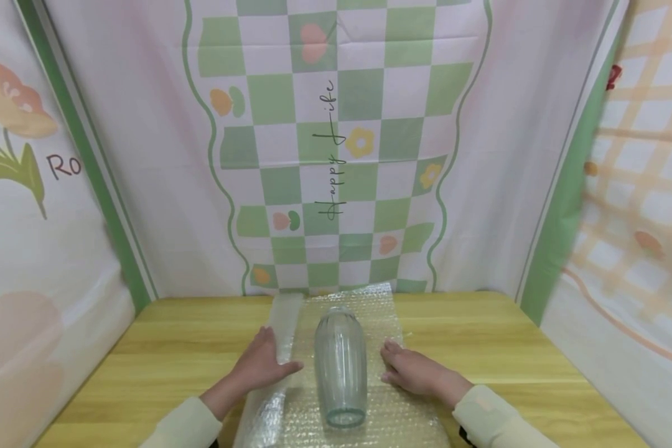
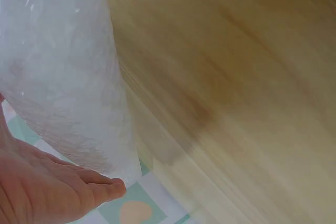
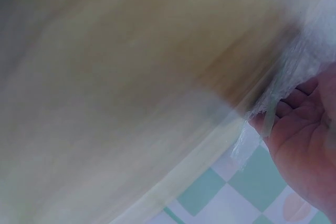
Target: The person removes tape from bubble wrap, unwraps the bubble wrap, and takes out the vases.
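Observation:
A ribbed clear glass vase point(image 1: 340, 367) lies on its side on a sheet of bubble wrap point(image 1: 297, 410), its base toward the near side. To the left of the vase, the left hand point(image 1: 262, 366) is at the wrap's left part, thumb spread toward the glass, fingers straight. On the other side, the right hand point(image 1: 417, 371) is at the wrap's right edge with its fingers slightly bent. Neither hand touches the vase. In the left wrist view the left hand point(image 2: 58, 190) is beside the wrap point(image 2: 68, 77); the right wrist view shows the right hand point(image 3: 307, 135) against the wrap's edge.
The wrap lies on a wooden table point(image 1: 498, 348) and reaches its far edge. Behind the table hangs a cloth with a green and white check pattern point(image 1: 358, 93). Printed cloths point(image 1: 28, 236) also hang at the left and right sides.

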A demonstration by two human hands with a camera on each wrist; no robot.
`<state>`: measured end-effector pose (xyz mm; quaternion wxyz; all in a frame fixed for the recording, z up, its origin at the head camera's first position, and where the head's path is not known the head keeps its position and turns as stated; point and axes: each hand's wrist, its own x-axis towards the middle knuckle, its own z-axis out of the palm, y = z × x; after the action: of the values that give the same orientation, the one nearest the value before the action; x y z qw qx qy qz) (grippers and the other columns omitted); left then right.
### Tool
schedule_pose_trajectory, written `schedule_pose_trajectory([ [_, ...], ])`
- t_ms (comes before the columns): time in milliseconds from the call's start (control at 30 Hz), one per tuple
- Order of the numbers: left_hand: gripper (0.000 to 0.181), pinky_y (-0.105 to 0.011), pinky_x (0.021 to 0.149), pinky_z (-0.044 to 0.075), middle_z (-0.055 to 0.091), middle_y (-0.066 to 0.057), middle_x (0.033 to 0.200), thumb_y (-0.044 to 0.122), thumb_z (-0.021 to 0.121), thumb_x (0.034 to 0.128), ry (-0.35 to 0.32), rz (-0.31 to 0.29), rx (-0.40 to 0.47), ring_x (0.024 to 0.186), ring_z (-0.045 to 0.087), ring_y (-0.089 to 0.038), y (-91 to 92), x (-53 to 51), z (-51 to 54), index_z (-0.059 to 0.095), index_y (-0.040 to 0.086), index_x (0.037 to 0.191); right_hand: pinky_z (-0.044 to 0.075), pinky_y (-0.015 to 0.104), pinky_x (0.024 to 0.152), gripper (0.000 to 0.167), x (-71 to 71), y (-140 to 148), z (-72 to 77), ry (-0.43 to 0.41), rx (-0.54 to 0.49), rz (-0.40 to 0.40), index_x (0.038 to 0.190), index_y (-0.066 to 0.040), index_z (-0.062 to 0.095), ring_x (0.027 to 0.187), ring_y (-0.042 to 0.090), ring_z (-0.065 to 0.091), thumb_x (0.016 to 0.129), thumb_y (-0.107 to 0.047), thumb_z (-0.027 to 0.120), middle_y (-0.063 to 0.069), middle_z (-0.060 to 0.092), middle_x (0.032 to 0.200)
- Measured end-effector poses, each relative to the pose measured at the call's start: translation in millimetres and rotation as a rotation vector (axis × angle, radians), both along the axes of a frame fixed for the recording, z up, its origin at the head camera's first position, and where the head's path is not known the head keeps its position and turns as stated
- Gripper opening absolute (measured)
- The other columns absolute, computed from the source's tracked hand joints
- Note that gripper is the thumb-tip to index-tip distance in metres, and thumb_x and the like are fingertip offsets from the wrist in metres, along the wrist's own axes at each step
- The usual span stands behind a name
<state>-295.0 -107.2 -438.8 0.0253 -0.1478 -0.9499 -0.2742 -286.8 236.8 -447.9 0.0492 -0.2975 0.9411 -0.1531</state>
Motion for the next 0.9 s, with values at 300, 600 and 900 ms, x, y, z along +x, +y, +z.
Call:
schedule_pose_trajectory([
  [300, 0.100, -0.056, 0.113, 0.019, 0.017, -0.040, 0.148, 0.034, 0.076, 0.0796, -0.008, 0.030, 0.043, 0.139, 0.019, -0.050, -9.2, -0.7, 4.3, 0.020, -0.023, 0.141, 0.026, 0.055, 0.111, 0.060, 0.1, 0.2, 0.7, -0.001, 0.013, 0.002, 0.136, 0.017, 0.041, 0.137, 0.045, 0.030, 0.098, -0.025, 0.058, 0.035, 0.033, 0.145],
  [600, 0.090, -0.055, 0.112, 0.022, 0.022, -0.038, 0.148, 0.023, 0.073, 0.0816, 0.044, 0.025, 0.078, 0.136, 0.025, -0.050, -22.1, -2.7, 4.9, 0.022, -0.022, 0.141, 0.026, 0.055, 0.111, 0.060, 0.4, 0.1, 1.0, -0.007, 0.008, -0.002, 0.136, 0.017, 0.041, 0.137, 0.046, 0.030, 0.098, -0.026, 0.058, 0.035, 0.033, 0.145],
  [900, 0.078, -0.055, 0.110, 0.028, 0.032, -0.036, 0.144, 0.013, 0.069, 0.0828, 0.103, 0.021, 0.131, 0.131, 0.035, -0.049, -32.6, -1.7, 7.3, 0.028, -0.021, 0.140, 0.026, 0.056, 0.110, 0.060, 0.9, -0.6, 2.0, -0.014, 0.002, -0.003, 0.136, 0.017, 0.041, 0.137, 0.046, 0.029, 0.098, -0.026, 0.057, 0.035, 0.033, 0.145],
])
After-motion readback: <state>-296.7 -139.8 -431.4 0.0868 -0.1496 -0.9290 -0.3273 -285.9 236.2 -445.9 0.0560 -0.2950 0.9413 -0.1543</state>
